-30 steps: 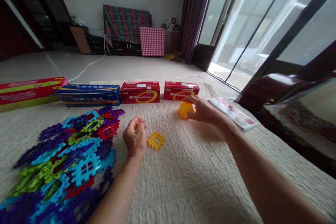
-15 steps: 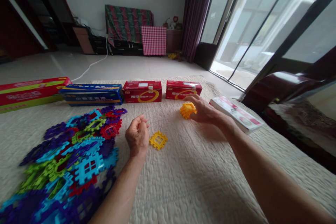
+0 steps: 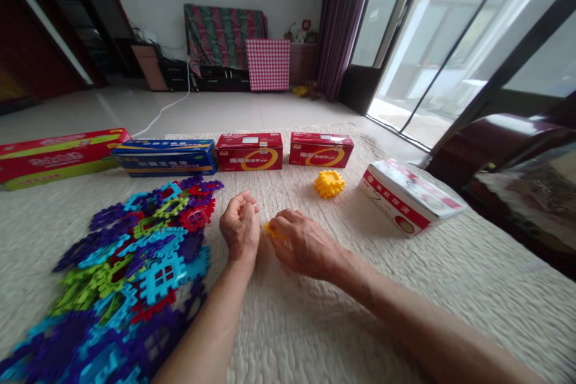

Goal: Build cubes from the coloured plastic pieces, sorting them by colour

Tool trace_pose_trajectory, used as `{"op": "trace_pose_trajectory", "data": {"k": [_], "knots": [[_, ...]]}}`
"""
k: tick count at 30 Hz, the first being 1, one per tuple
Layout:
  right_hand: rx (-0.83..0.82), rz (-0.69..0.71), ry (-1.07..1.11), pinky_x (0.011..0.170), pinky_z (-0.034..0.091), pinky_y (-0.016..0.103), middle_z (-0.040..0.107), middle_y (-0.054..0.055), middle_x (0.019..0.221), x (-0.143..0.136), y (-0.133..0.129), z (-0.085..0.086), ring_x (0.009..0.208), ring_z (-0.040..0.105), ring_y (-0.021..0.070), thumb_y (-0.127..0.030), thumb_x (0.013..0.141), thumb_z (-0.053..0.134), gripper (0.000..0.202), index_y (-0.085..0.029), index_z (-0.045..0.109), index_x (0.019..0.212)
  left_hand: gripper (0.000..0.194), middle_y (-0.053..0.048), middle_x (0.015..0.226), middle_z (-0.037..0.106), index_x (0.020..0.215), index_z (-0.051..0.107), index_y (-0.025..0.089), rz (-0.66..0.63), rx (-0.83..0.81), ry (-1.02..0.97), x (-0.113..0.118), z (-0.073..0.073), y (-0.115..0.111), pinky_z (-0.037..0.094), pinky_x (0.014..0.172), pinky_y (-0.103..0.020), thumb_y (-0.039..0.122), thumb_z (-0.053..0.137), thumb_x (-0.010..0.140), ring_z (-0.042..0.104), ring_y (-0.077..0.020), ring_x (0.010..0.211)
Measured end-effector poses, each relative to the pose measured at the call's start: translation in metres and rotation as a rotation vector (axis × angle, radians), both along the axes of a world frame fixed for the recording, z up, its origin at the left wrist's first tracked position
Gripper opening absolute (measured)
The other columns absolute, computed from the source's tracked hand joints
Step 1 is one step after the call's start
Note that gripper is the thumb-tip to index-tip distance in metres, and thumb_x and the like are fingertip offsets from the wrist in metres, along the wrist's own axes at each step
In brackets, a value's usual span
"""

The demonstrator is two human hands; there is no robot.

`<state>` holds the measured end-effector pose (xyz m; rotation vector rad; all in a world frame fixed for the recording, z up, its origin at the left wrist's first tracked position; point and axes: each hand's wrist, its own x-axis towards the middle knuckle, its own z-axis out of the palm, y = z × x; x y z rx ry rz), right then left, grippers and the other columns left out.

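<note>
My right hand (image 3: 306, 243) is on the mat, its fingers closed over a yellow square interlocking building piece (image 3: 272, 232), of which only the left edge shows. Beside it, my left hand (image 3: 242, 222) is curled into a loose fist, with nothing showing in it. A stack of yellow interlocking pieces (image 3: 330, 184) stands beyond my right hand, touched by neither hand. To the left of my left hand spreads a pile of purple, blue, green and red interlocking pieces (image 3: 162, 276).
Along the mat's (image 3: 288, 336) far side stand a red-and-green box (image 3: 63, 156), a blue box (image 3: 164, 157), one red box (image 3: 249, 153) and another red box (image 3: 321, 150). A white-and-red box (image 3: 411, 198) lies at the right, near dark wooden furniture (image 3: 486, 144).
My right hand has left the yellow stack and come down and left onto the single yellow piece. My left hand keeps its curled pose. The view has shifted slightly.
</note>
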<state>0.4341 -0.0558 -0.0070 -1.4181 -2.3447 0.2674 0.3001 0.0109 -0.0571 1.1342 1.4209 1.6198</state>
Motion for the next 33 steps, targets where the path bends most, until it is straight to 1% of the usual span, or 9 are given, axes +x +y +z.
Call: {"op": "trace_pose_trajectory", "data": {"k": [3,7,12,15,17,20,23,27,33], "knots": [[-0.034,-0.18,0.094,0.058,0.036,0.024,0.063,0.005,0.074,0.013,0.007,0.001,0.062,0.054,0.0122,-0.015,0.084,0.046,0.017,-0.015,0.063,0.088,0.032,-0.002,0.083,0.068,0.098,0.066,0.018,-0.001,-0.015,-0.006,0.001,0.0,0.0,0.05,0.063,-0.025,0.024,0.05,0.071,0.064,-0.0135,0.066],[-0.109,-0.362,0.008,0.051,0.028,0.025,0.056,0.003,0.056,0.032,0.015,0.008,0.05,0.046,0.0107,-0.023,0.086,0.046,0.026,-0.015,0.061,0.066,0.032,-0.002,0.083,0.068,0.099,0.067,0.018,0.001,-0.019,-0.001,0.001,-0.002,0.0,0.049,0.061,-0.024,0.025,0.049,0.073,0.063,-0.0126,0.065],[-0.207,-0.459,-0.217,0.055,0.036,0.03,0.064,0.013,0.072,0.042,0.014,0.023,0.061,0.055,0.0177,-0.037,0.085,0.052,0.03,-0.011,0.065,0.076,0.032,-0.002,0.083,0.069,0.099,0.067,0.018,0.0,-0.029,-0.006,0.001,-0.003,0.001,0.049,0.061,-0.023,0.025,0.049,0.073,0.063,-0.0125,0.065],[-0.164,-0.314,-0.239,0.07,0.046,0.034,0.065,0.017,0.1,0.043,0.011,0.025,0.082,0.061,0.0228,-0.023,0.08,0.056,0.025,-0.01,0.064,0.101,0.032,-0.002,0.083,0.068,0.099,0.067,0.018,-0.005,-0.032,-0.018,0.001,-0.003,0.001,0.049,0.062,-0.024,0.026,0.05,0.072,0.063,-0.0125,0.065],[-0.115,-0.107,-0.217,0.085,0.046,0.036,0.061,0.016,0.117,0.044,0.01,0.022,0.1,0.059,0.0235,-0.009,0.073,0.056,0.042,-0.012,0.059,0.114,0.033,-0.002,0.083,0.069,0.099,0.067,0.017,-0.006,-0.033,-0.025,0.002,-0.002,0.001,0.05,0.062,-0.024,0.026,0.05,0.072,0.063,-0.0127,0.065],[-0.086,0.089,-0.18,0.096,0.043,0.035,0.06,0.011,0.12,0.046,0.012,0.014,0.11,0.055,0.0209,-0.002,0.071,0.053,0.049,-0.015,0.056,0.118,0.033,-0.002,0.082,0.069,0.099,0.067,0.017,-0.004,-0.039,-0.026,0.002,-0.001,0.0,0.05,0.061,-0.024,0.026,0.05,0.072,0.063,-0.013,0.065],[-0.087,0.113,-0.176,0.094,0.045,0.035,0.064,0.01,0.111,0.048,0.013,0.01,0.105,0.058,0.0199,-0.002,0.075,0.051,0.041,-0.016,0.058,0.113,0.034,-0.002,0.082,0.069,0.099,0.067,0.017,-0.004,-0.049,-0.021,0.002,0.0,0.0,0.05,0.061,-0.024,0.026,0.05,0.071,0.064,-0.0132,0.066],[-0.026,0.107,-0.14,0.095,0.047,0.038,0.062,0.012,0.117,0.05,0.015,0.016,0.109,0.057,0.0215,-0.001,0.074,0.049,0.045,-0.014,0.057,0.116,0.034,-0.001,0.083,0.069,0.099,0.067,0.017,0.0,-0.049,-0.015,0.002,-0.001,0.0,0.05,0.061,-0.024,0.026,0.051,0.071,0.064,-0.0132,0.065],[0.248,-0.132,-0.042,0.106,0.041,0.046,0.053,0.012,0.134,0.081,0.039,0.025,0.125,0.047,0.0252,0.002,0.072,0.043,0.056,-0.016,0.052,0.125,0.033,-0.001,0.08,0.068,0.098,0.068,0.017,0.0,-0.029,-0.011,0.002,-0.001,0.0,0.05,0.062,-0.024,0.025,0.051,0.07,0.064,-0.0132,0.065]]}}
